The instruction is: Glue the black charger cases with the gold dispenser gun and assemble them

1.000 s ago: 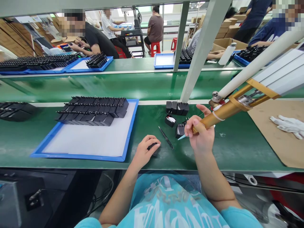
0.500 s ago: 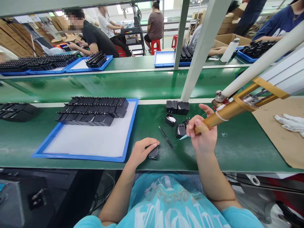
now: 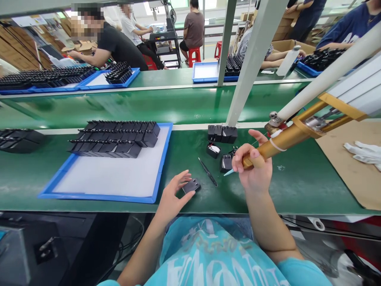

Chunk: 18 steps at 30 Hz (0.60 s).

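Head view: black adapter casing [image 3: 193,185] on the green tabletop [image 3: 285,186], within my left hand's [image 3: 172,198] reach.
The casing lies between the tray's [image 3: 107,176] blue right rim and the tweezers [image 3: 208,172], with a strip of tabletop between it and the near edge; a wider green stretch runs from the tweezers right to the cardboard sheet [image 3: 336,163]. My left forearm crosses the near edge, fingers spread and curved over the casing's far side, thumb apart along its near side; contact I can't tell. My right hand [image 3: 253,169], raised with the index finger extended, wraps the gold-barrelled tool [image 3: 285,139], its pale-blue tip slanting down-left.
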Tool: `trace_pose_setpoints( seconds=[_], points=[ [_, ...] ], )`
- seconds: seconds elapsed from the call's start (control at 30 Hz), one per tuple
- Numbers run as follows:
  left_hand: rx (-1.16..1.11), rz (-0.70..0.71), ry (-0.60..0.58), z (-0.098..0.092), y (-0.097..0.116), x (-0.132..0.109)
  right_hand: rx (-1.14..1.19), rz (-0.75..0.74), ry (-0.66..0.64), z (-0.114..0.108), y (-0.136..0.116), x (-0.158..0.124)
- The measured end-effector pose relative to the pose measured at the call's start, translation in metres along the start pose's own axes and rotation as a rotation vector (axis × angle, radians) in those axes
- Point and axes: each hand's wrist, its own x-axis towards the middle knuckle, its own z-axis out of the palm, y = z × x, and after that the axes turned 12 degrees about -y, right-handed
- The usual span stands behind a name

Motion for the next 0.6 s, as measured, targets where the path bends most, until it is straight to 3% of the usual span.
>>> trace_pose_setpoints(
  seconds=[0.27,0.6],
  points=[
    [-0.099,-0.011,-0.059,-0.009,-0.012,0.008,-0.002,0.031,-0.039,0.014,-0.001,0.0],
    [0.332,0.113,0.02,0.005,-0.018,-0.009,0.083,-0.011,-0.073,0.028,0.0,-0.003]
  ],
)
